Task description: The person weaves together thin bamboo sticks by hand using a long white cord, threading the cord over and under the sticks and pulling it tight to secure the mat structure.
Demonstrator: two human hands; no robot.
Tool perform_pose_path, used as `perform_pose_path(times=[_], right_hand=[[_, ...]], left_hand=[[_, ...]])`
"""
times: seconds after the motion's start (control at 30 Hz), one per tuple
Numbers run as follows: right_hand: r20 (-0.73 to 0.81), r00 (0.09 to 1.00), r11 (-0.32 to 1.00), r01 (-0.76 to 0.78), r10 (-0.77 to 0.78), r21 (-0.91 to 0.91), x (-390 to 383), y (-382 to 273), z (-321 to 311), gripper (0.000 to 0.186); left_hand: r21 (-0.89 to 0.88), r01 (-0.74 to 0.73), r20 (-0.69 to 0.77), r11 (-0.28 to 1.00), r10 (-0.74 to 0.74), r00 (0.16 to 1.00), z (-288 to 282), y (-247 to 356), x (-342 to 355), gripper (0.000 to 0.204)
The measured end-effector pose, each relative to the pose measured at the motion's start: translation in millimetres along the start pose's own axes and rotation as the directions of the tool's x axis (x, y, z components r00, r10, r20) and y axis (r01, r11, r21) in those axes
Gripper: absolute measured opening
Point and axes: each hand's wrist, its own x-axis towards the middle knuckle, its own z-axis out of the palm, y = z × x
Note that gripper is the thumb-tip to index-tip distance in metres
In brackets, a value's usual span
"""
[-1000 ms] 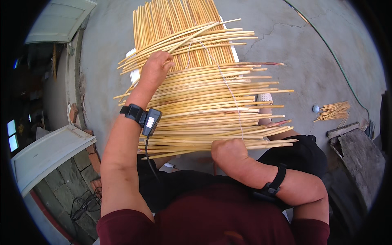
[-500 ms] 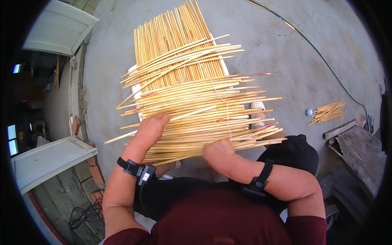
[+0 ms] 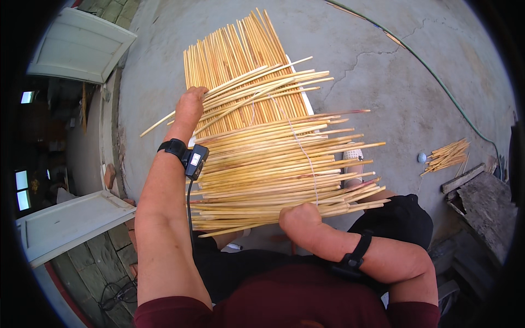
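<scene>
While sticks (image 3: 273,158) lie fanned across lap, stacked crosswise over upright layer, left hand (image 3: 190,106) reaches to far left edge, fingers closed on stick ends. Right hand (image 3: 298,218) at near edge, fist clamped on lowest sticks. White string (image 3: 301,147) runs across pile.

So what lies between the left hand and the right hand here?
In the head view, a layer of pale sticks lying crosswise, tied by a thin white string, fills the stretch between the left hand and right hand.
</scene>
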Motion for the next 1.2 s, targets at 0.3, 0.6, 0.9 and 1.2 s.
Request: perform_pose_path(times=[0.3, 0.6, 0.9, 1.2], right_hand=[[-0.203, 0.979, 1.0, 0.023, -0.026, -0.016, -0.3, 6.2, 9.7, 0.005], [-0.084, 0.996, 0.998, 0.012, -0.017, -0.064, -11.4, -5.5, 7.4, 0.003], [-0.155, 0.984, 0.995, 0.082, -0.091, -0.063, -20.9, -5.5, 13.9, 0.01], [0.045, 0.998, 0.993, 0.043, -0.038, -0.112, -16.1, -18.0, 9.0, 0.015]], left_hand=[[0.22, 0.088, 0.277, 0.971, -0.148, 0.949, 34.1, 88.8, -17.7, 0.011], [-0.323, 0.179, 0.434, 0.929, -0.023, 0.901, 15.2, 111.2, -77.5, 0.034], [-0.35, -0.099, 0.406, 0.931, 0.246, 0.88, -51.8, 182.7, -271.0, 0.042], [-0.137, -0.337, 0.432, 0.931, 0.363, 0.826, 3.8, 148.7, -229.0, 0.014]])
